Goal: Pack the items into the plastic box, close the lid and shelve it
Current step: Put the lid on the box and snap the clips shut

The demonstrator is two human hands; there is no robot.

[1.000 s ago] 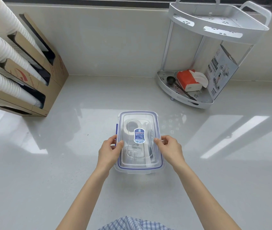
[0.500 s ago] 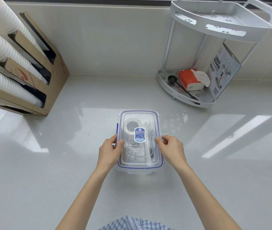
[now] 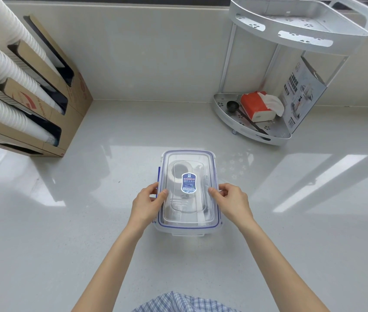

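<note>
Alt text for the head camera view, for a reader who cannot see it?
Both hands, left hand and right hand, grip the long sides of a lidded clear plastic box on a white counter. A white corner rack stands behind it.

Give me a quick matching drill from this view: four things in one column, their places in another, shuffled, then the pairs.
Things:
1. box
2. scoop
3. paper cups
4. left hand

Places:
A. in the cardboard holder at far left
B. on the counter, between both hands
C. on the rack's lower tier, beside the tissue pack
D. on the box's left side, thumb on the lid

Pairs: 1-B, 2-C, 3-A, 4-D
</note>
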